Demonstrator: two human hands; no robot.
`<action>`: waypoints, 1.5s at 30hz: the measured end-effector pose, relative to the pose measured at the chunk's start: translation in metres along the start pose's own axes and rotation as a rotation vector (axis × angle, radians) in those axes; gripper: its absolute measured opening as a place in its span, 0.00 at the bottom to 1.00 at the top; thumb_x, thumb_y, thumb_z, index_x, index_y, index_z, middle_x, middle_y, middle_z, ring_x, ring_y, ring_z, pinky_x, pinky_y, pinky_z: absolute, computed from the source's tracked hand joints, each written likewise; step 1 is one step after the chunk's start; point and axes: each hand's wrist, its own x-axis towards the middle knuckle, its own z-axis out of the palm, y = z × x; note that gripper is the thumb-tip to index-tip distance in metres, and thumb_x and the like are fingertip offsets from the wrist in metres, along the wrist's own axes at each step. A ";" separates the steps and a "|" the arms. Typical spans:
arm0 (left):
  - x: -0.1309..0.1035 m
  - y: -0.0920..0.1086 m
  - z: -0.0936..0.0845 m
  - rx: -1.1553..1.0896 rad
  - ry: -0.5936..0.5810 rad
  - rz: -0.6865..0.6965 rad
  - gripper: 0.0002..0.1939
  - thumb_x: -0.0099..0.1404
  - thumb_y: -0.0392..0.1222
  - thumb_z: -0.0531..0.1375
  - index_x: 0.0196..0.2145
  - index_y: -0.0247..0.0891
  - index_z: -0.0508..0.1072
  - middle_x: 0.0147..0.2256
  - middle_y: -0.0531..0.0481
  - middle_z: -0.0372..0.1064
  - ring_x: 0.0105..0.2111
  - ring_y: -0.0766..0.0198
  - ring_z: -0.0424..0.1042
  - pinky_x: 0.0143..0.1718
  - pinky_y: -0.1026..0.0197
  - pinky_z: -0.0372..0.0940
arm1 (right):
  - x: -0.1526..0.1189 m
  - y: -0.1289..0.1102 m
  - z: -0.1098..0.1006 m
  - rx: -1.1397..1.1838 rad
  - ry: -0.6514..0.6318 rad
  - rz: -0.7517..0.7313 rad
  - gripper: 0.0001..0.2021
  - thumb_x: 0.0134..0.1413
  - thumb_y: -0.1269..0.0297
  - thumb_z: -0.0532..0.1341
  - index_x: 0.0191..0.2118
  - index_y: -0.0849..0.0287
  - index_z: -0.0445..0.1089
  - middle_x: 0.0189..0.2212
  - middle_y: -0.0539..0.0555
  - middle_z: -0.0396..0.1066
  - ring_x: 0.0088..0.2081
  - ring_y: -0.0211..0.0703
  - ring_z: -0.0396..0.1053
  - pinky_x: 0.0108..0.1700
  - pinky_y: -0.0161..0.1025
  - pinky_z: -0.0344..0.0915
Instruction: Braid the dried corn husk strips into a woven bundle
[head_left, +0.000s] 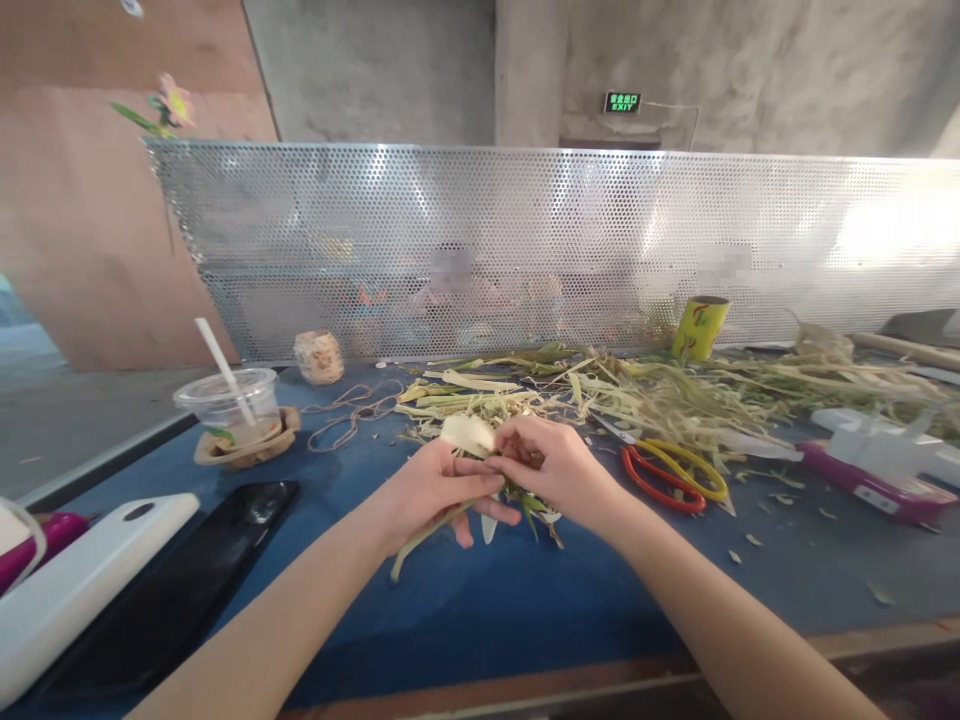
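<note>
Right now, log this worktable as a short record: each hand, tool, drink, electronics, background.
Left hand: holding pale-and-green plant piece
Right hand: pinching at the same piece
Material: dried plant strips heaped beyond the hands
Tool: red and yellow scissor handles, beside the right hand
Drink: clear cup with straw, left side
Electronics: black phone, near left forearm
Background: perforated screen; green exit sign above

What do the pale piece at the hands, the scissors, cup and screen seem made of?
Pale piece: likely dried husk or leaf; matte, papery look.
Scissors: blades probably metal, greyish; red and yellow handles probably plastic, smooth, evenly coloured.
Cup: probably plastic; clear, glossy, see-through.
Screen: likely metal; silvery, punched holes, bright reflections.
</note>
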 end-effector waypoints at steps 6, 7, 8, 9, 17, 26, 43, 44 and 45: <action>0.006 -0.006 0.005 -0.151 0.189 0.075 0.50 0.52 0.32 0.65 0.62 0.30 0.35 0.28 0.45 0.74 0.25 0.59 0.76 0.09 0.73 0.60 | 0.002 0.003 0.008 0.155 0.125 0.112 0.04 0.46 0.69 0.57 0.29 0.57 0.59 0.20 0.44 0.60 0.19 0.30 0.58 0.22 0.29 0.56; 0.006 -0.006 0.006 -0.167 0.201 0.086 0.50 0.52 0.32 0.65 0.62 0.30 0.35 0.27 0.46 0.74 0.25 0.59 0.76 0.08 0.73 0.60 | 0.002 0.005 0.010 0.167 0.161 0.123 0.04 0.45 0.69 0.56 0.30 0.57 0.58 0.21 0.44 0.60 0.19 0.30 0.58 0.22 0.29 0.56; 0.006 -0.006 0.007 -0.179 0.215 0.092 0.50 0.52 0.31 0.65 0.62 0.29 0.36 0.26 0.47 0.74 0.24 0.59 0.75 0.08 0.73 0.60 | 0.003 0.007 0.011 0.179 0.198 0.138 0.05 0.45 0.69 0.56 0.30 0.57 0.57 0.22 0.44 0.60 0.19 0.30 0.58 0.22 0.30 0.56; 0.006 -0.006 0.007 -0.187 0.226 0.094 0.50 0.51 0.30 0.65 0.62 0.29 0.37 0.26 0.47 0.74 0.24 0.60 0.75 0.08 0.73 0.60 | 0.004 0.010 0.012 0.186 0.230 0.156 0.05 0.44 0.69 0.56 0.29 0.57 0.56 0.22 0.44 0.59 0.19 0.30 0.58 0.22 0.30 0.56; 0.007 -0.001 0.004 -0.198 0.344 0.003 0.42 0.52 0.34 0.65 0.59 0.28 0.47 0.35 0.39 0.73 0.23 0.62 0.75 0.07 0.73 0.58 | -0.002 0.007 0.003 0.042 0.102 -0.006 0.04 0.48 0.71 0.54 0.33 0.57 0.60 0.22 0.45 0.59 0.19 0.30 0.56 0.23 0.29 0.55; 0.002 -0.008 0.003 -0.135 0.240 0.026 0.47 0.50 0.34 0.66 0.60 0.29 0.44 0.33 0.39 0.74 0.28 0.55 0.76 0.11 0.70 0.62 | 0.001 0.007 -0.005 -0.209 -0.121 0.169 0.19 0.56 0.65 0.49 0.53 0.54 0.63 0.21 0.49 0.67 0.20 0.35 0.60 0.25 0.33 0.57; -0.010 0.005 -0.002 -0.325 -0.172 0.035 0.52 0.54 0.23 0.60 0.62 0.43 0.27 0.59 0.34 0.52 0.48 0.50 0.67 0.20 0.75 0.68 | 0.005 0.004 -0.021 0.211 -0.104 0.207 0.12 0.50 0.73 0.51 0.36 0.60 0.70 0.21 0.48 0.65 0.17 0.28 0.54 0.18 0.27 0.53; -0.010 0.005 -0.003 -0.326 -0.194 0.037 0.54 0.53 0.24 0.61 0.62 0.45 0.27 0.60 0.34 0.50 0.48 0.50 0.67 0.20 0.75 0.67 | 0.005 0.003 -0.021 0.224 -0.088 0.203 0.11 0.50 0.72 0.51 0.36 0.61 0.69 0.22 0.48 0.66 0.17 0.28 0.55 0.18 0.27 0.53; -0.011 0.006 -0.003 -0.327 -0.224 0.038 0.56 0.52 0.24 0.63 0.62 0.46 0.27 0.60 0.35 0.47 0.49 0.49 0.67 0.20 0.74 0.68 | 0.005 0.003 -0.021 0.233 -0.067 0.197 0.10 0.50 0.72 0.51 0.35 0.61 0.68 0.22 0.48 0.66 0.16 0.28 0.55 0.17 0.27 0.52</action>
